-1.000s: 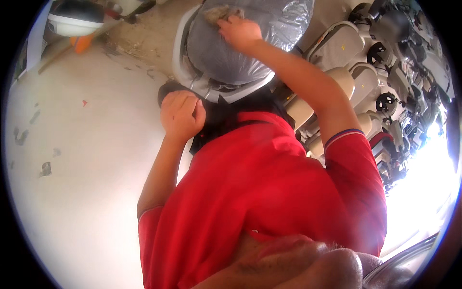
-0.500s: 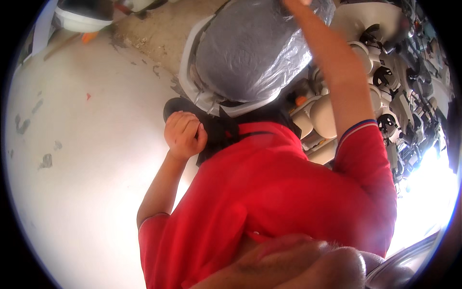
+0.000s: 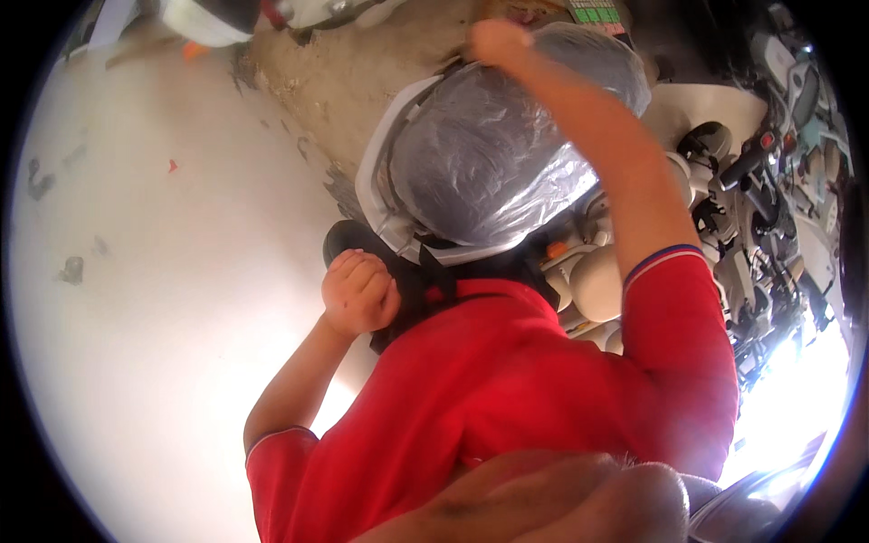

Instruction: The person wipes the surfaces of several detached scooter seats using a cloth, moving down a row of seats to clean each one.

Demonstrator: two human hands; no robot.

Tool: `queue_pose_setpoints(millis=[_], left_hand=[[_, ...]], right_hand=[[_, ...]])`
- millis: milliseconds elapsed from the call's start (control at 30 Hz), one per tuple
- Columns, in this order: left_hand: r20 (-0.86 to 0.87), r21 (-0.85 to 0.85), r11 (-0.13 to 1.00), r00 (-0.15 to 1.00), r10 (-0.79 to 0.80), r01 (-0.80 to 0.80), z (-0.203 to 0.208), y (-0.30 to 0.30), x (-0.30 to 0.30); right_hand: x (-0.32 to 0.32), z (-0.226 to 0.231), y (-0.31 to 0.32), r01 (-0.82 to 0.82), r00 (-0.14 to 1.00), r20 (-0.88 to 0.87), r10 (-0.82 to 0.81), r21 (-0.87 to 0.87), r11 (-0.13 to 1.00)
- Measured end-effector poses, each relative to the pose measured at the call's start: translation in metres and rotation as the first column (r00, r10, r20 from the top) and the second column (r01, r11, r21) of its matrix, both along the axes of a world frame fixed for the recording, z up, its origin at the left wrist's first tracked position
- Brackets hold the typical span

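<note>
A long seat [image 3: 480, 163], wrapped in grey, shiny clear plastic film, is in front of me, with a pale plastic body panel [image 3: 367, 181] curving round its left side. It looks like part of a scooter. My right hand [image 3: 502, 43] reaches over the seat's far end, with its fingers closed and slightly blurred; a small dark thing shows beside it, and what it holds is hidden. My left hand [image 3: 360, 291] is curled closed beside a dark rounded thing [image 3: 348, 237] near my body. Whatever lies inside those fingers cannot be seen.
Several beige and black vehicle parts [image 3: 602, 285] crowd the right side, with handlebars [image 3: 747, 163] behind. A pale floor [image 3: 163, 299] with worn patches spreads left. Another white and black body [image 3: 213, 20] stands at the far left. A green printed card [image 3: 597, 14] lies beyond the seat.
My right hand has come lower and further left over the seat's far end. The view has shifted, so the seat sits slightly lower and to the right. My left hand stays curled.
</note>
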State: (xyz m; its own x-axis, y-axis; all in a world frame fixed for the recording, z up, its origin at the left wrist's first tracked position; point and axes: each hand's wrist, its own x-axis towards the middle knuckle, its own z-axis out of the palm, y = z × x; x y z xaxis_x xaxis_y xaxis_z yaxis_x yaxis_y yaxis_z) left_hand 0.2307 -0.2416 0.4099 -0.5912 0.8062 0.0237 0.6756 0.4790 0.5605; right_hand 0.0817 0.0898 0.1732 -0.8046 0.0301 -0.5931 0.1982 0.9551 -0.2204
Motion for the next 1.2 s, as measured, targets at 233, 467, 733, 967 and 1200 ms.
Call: queue_pose_setpoints(millis=[233,467,733,967,1200], left_hand=[[0.012,0.042,0.999,1.0,0.026,-0.026,-0.003,-0.006,0.001],[0.013,0.019,0.999,0.999,0.045,-0.045,0.0,-0.001,0.0],[0.008,0.033,0.999,0.999,0.039,-0.039,-0.001,-0.005,0.002],[-0.016,0.088,0.995,0.999,0.044,-0.042,-0.001,-0.011,0.005],[-0.026,0.107,0.994,1.0,0.001,0.002,-0.003,-0.013,0.0]], right_hand=[[0.014,-0.017,0.158,0.388,0.918,-0.014,-0.396,0.243,0.889],[0.002,-0.068,0.154,0.091,0.996,-0.009,-0.093,0.29,0.953],[-0.026,-0.055,0.022,-0.174,0.972,0.158,0.176,-0.026,0.984],[0.043,0.045,-0.095,-0.185,0.982,-0.106,0.16,-0.309,0.933],[0.128,0.077,-0.191,-0.401,0.885,-0.382,0.267,-0.333,0.854]])
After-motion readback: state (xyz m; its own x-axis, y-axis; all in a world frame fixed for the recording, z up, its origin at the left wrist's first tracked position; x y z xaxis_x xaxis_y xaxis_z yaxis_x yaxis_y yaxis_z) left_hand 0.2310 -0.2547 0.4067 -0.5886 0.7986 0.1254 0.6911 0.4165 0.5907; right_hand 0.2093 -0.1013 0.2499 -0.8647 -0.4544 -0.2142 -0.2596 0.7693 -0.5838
